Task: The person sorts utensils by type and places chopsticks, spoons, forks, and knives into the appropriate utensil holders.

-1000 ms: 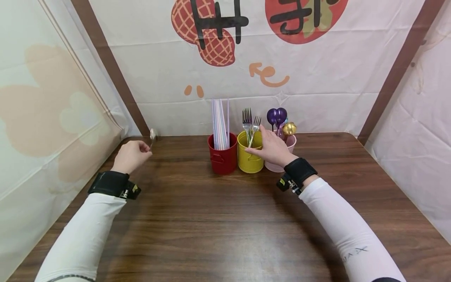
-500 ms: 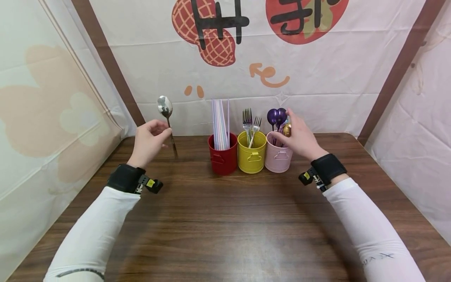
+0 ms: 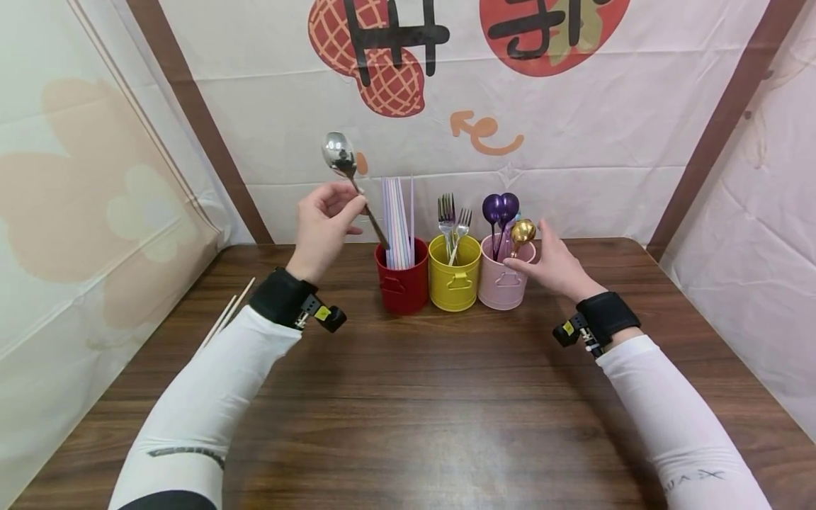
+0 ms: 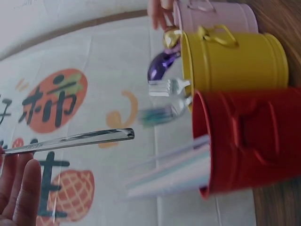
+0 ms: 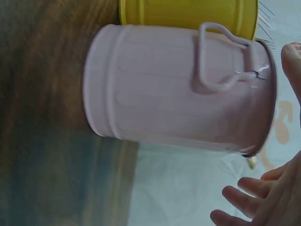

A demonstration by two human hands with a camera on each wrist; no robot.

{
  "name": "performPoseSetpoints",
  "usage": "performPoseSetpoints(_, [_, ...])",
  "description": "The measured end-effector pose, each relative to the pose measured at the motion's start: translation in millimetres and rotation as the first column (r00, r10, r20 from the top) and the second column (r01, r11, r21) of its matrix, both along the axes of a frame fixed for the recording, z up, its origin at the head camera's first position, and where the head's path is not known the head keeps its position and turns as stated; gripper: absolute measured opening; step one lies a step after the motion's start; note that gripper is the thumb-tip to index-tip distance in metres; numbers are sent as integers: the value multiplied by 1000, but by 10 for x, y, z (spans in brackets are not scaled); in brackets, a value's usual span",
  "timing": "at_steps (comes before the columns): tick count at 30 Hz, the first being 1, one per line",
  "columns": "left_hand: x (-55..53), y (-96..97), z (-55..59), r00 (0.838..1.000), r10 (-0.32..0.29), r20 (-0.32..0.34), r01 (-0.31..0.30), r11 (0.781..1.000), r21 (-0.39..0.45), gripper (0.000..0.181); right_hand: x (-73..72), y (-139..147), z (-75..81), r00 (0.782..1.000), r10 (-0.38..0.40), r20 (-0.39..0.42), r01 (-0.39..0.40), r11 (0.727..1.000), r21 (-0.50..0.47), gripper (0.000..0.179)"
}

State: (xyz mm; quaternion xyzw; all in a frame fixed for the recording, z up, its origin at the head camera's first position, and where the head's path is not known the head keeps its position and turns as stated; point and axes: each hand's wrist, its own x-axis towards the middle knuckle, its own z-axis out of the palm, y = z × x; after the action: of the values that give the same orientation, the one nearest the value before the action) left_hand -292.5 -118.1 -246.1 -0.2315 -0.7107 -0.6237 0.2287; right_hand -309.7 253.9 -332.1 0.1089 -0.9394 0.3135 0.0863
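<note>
My left hand pinches a silver spoon by its handle, bowl upward, left of the red bucket. In the left wrist view the handle points toward the buckets. At the right, my right hand is beside the pink bucket, thumb and fingers spread around its mouth and gripping nothing visible. That bucket holds a gold spoon and purple spoons. Straws stand in the red bucket, and silver forks in the yellow bucket.
The three small buckets stand in a row near the back of the brown wooden table. Thin pale sticks lie at the left, partly behind the left sleeve. A printed cloth hangs behind.
My left hand has lifted the spoon and carried it rightward toward the red bucket. My right hand has moved from the yellow bucket's forks to the pink bucket's right side.
</note>
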Motion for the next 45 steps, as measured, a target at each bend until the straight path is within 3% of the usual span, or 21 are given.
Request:
performPoseSetpoints(5, [-55, 178, 27, 999, -33, 16, 32, 999, 40, 10, -22, -48, -164, 999, 42, -31, -46, 990, -134, 101])
performPoseSetpoints(12, [-150, 492, 34, 995, -79, 56, 71, 988, 139, 7, 10, -117, -327, 999, -23, -22, 15, 953, -304, 112])
performPoseSetpoints(19, [-202, 970, -26, 989, -135, 54, 122, 973, 196, 5, 14, -153, -398, 999, -47, 20, 51, 906, -419, 118])
performPoseSetpoints(24, [-242, 1243, -87, 985, -142, 102, 128, 983, 132, 8, 7, -188, -399, 999, -39, 33, 50, 893, -447, 116])
performPoseSetpoints(28, [-334, 1394, -147, 980, -128, 153, 129, 992, 2, 10, -13, -198, -371, 999, -28, 45, 46, 888, -458, 116])
performPoseSetpoints(32, [-420, 1533, -229, 985, -83, 154, 106, 984, -146, 11, -23, -176, -362, 999, -29, 44, 46, 881, -471, 115])
performPoseSetpoints(36, [-484, 1640, -321, 989, -28, 144, 73, 946, -317, 13, -16, -164, -363, 999, -26, 35, 39, 879, -474, 114])
performPoseSetpoints(38, [-511, 1676, -371, 987, -9, 162, 76, 908, -411, 15, -11, -163, -371, 999, -22, 34, 36, 879, -475, 113])
performPoseSetpoints(42, [-542, 1726, -464, 972, -9, 235, 140, 826, -546, 20, -6, -160, -400, 999, -10, 34, 25, 877, -480, 113])
performPoseSetpoints(45, [-544, 1757, -513, 970, 13, 245, 150, 759, -634, 20, -4, -160, -416, 1000, -5, 29, 18, 877, -480, 112])
